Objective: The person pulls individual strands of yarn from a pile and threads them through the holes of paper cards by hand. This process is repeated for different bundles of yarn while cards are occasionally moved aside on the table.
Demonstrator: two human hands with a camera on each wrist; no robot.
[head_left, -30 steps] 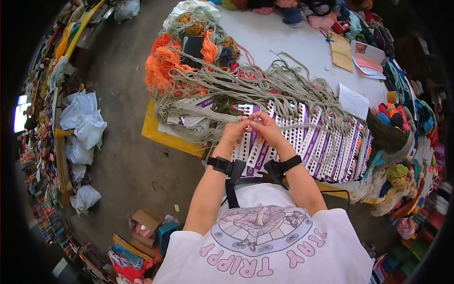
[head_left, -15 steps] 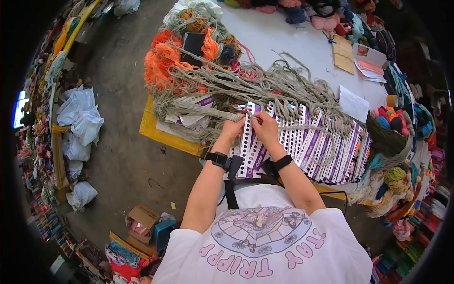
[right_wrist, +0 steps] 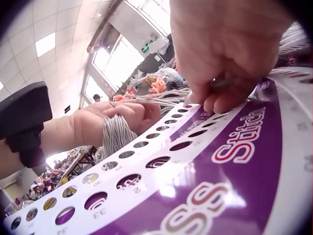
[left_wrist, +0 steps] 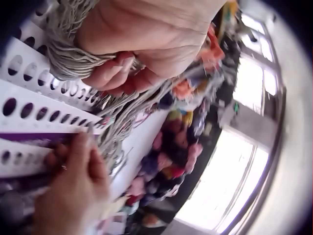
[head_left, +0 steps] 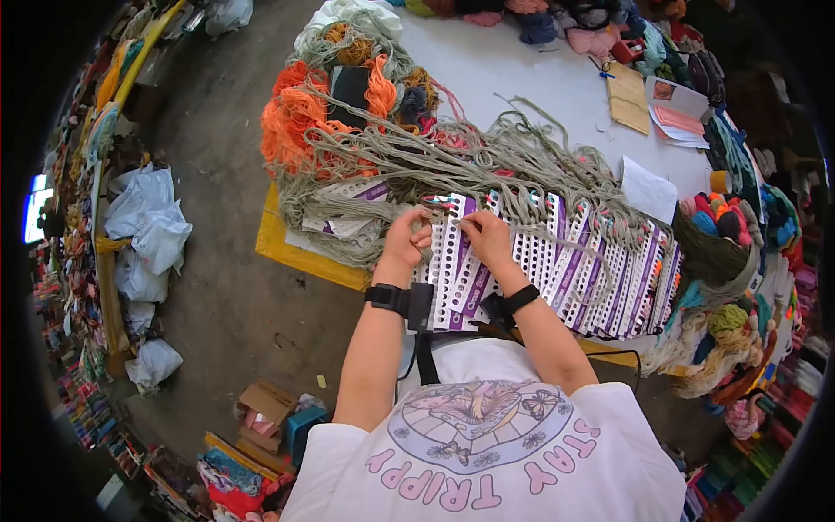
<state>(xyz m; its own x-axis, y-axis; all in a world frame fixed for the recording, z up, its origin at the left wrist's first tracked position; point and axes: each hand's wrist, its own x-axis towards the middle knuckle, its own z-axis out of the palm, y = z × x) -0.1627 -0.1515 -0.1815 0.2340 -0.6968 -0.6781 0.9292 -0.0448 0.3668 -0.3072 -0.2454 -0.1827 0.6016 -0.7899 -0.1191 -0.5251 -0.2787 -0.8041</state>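
Observation:
Grey-green yarn (left_wrist: 73,63) loops around the fingers of my left hand (head_left: 404,239), curled at the left end of the row of cards. The same bundle hangs from that hand (right_wrist: 129,117) in the right wrist view. My right hand (head_left: 489,237) bends its fingertips together at the upper part of a white and purple punched card (head_left: 474,283); in the left wrist view this hand (left_wrist: 73,181) pinches at the card's holed edge. Whatever lies between its fingertips is too small to tell. Long grey strands (head_left: 435,157) stretch across the card tops.
Orange yarn (head_left: 291,122) and a dark flat object (head_left: 350,96) lie at the table's back left. A white paper (head_left: 648,187), a brown clipboard (head_left: 628,97) and coloured skeins (head_left: 726,217) are on the right. Yellow edging (head_left: 313,258) runs along the table's near left side.
My left hand has moved away from the right hand, to the left, and its fingers have curled with the yarn. The right hand has stayed near the card tops.

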